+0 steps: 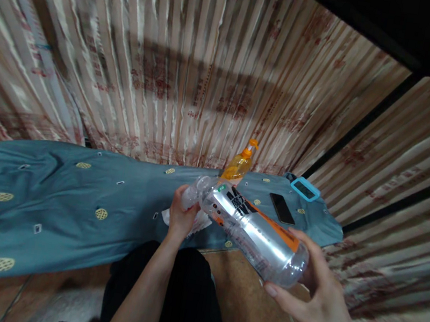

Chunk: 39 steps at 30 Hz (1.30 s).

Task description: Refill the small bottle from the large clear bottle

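A large clear plastic bottle point(253, 229) with a silver and orange label lies tilted in the air between my hands, its base toward the right. My right hand point(319, 292) grips the base end, thumb below and fingers above and behind. My left hand point(181, 218) is closed around the clear, narrower plastic at the neck end. Whether that part is the bottle's own neck or a separate piece, I cannot tell. Below my left hand, a white crumpled tissue or wrapper point(202, 223) rests on the blue-green cloth point(128, 191). Just behind the bottle stands a yellow pump bottle point(238, 166).
A dark phone point(282, 209) and a light-blue framed device point(305, 189) lie on the cloth at the right. Pleated patterned curtains point(179, 79) hang behind and to the right, with dark frame bars point(369, 117). My legs point(185, 298) are below, above a brown tiled floor point(253, 303).
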### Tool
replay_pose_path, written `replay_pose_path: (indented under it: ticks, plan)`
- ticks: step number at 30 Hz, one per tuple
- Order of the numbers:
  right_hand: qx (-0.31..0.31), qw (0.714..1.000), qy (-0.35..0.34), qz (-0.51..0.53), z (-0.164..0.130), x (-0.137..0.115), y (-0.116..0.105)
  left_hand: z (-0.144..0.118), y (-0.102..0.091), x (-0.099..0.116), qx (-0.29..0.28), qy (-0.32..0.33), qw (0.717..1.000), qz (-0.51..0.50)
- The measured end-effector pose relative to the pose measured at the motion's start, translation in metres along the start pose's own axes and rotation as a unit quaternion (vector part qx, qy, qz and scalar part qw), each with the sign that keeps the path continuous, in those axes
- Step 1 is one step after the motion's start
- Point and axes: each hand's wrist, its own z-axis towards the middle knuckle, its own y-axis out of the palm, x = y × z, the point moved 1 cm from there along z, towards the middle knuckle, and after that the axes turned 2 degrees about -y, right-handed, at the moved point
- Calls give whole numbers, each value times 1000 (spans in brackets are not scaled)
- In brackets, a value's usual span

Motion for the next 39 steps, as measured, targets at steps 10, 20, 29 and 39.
replay_pose_path:
  ticks: [10,20,29,39]
  plan:
    - [3,1000,-8,5,1,-2,0,0,-1,1,-2,-1,1000,-3]
    - [3,1000,-3,17,1,-3,0,-1,-1,6,-2,-22,1000,-11]
    - [4,1000,-3,14,3,-2,0,0,0,3,-5,-21,1000,-12]
    - [4,1000,9,19,3,0,-1,0,-1,4,-3,-21,1000,-8]
